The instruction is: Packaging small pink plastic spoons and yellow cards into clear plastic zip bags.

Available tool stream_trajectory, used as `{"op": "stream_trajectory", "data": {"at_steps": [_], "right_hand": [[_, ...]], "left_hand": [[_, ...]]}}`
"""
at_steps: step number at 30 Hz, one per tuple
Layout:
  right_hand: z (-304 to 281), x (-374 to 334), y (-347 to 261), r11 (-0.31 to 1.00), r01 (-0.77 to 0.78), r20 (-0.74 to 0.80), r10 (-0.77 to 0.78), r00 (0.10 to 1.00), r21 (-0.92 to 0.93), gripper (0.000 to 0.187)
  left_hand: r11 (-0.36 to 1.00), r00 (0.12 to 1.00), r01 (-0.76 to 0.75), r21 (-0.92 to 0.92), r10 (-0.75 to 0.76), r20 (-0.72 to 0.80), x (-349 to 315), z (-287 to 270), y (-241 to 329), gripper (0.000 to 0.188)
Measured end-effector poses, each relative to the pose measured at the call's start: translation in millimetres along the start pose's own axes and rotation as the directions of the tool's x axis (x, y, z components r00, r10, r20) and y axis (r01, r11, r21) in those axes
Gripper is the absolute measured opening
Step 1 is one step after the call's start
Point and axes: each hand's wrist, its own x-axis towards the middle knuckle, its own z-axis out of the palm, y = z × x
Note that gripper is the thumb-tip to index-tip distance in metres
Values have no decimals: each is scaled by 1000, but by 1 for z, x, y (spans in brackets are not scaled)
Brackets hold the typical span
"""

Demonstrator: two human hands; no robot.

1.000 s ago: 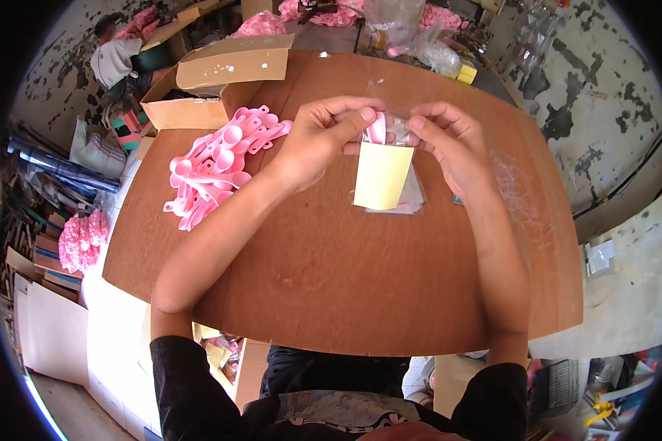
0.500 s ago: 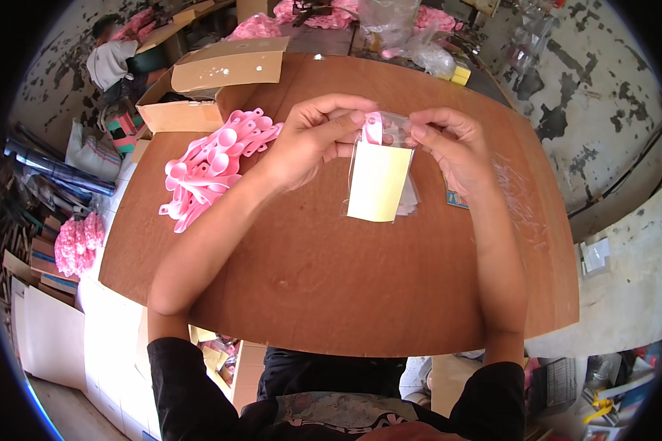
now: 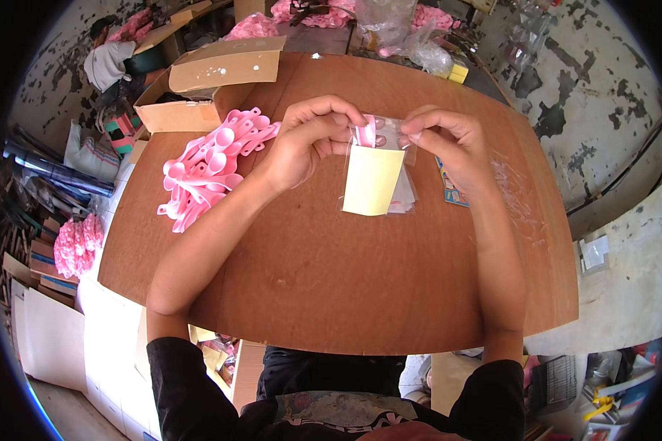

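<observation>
Between my two hands a clear plastic bag (image 3: 391, 134) hangs upright above the table. A pale yellow card (image 3: 374, 181) fills its lower part, and a pink scoop-like spoon (image 3: 365, 132) shows at the top left, its lower part hidden behind the card. My left hand (image 3: 309, 140) pinches the bag's upper left edge beside the spoon. With thumb and forefinger, my right hand (image 3: 449, 140) grips the upper right corner. Behind the card lie more clear bags (image 3: 405, 197) on the table. Left of my left forearm is a pile of pink spoons (image 3: 210, 162).
An open cardboard box (image 3: 184, 110) stands at the table's far left. Partly behind my right wrist lies a blue printed card (image 3: 452, 192). Thin clear strips (image 3: 518, 198) are scattered on the brown table (image 3: 331, 294) at right. Another person (image 3: 109, 62) sits at the far left.
The bag and card have shifted slightly left and up, and my right hand has moved a little left with them. More of the blue printed card shows beside my right wrist.
</observation>
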Motion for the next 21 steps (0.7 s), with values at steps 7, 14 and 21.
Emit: {"op": "stream_trajectory", "data": {"at_steps": [7, 14, 21], "right_hand": [[6, 0, 0, 995, 25, -49, -20, 999, 95, 7], [11, -2, -7, 997, -72, -52, 74, 996, 37, 23], [23, -5, -18, 998, 34, -58, -31, 998, 45, 26]], "left_hand": [[941, 987, 107, 322, -62, -146, 0, 6, 3, 11], [917, 999, -34, 398, 44, -17, 5, 4, 8, 15], [910, 998, 34, 413, -9, -64, -2, 11, 27, 22]]}}
